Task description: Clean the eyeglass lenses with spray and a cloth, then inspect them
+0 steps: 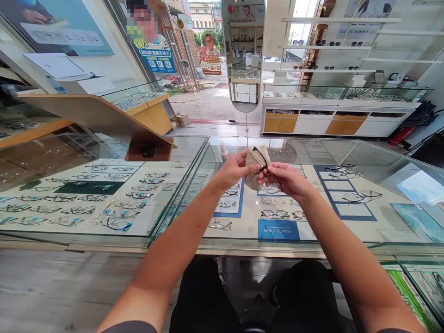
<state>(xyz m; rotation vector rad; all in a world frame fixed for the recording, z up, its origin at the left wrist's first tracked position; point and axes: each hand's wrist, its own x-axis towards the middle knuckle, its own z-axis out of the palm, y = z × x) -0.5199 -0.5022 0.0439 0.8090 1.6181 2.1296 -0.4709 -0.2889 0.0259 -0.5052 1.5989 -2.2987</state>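
A crumpled beige cloth [255, 156] is held up over the glass counter, with a thin black line running across it. My left hand [236, 167] is closed on the cloth from the left, thumb pressed on its front. My right hand [289, 178] pinches at the cloth's right edge, where a thin dark loop [280, 188] hangs below the fingers. Whether that loop is a spectacle rim or a cord I cannot make out. Beneath both hands, under the glass, lie spectacles [275, 214] in rows and a blue printed card [278, 230].
The glass display counter [194, 249] spans the front. A small white bottle [224, 152] stands behind my left hand. A brown board-like stand [104, 115] juts in from the left. Beyond are an oval mirror [243, 55] and a wall cabinet [343, 121].
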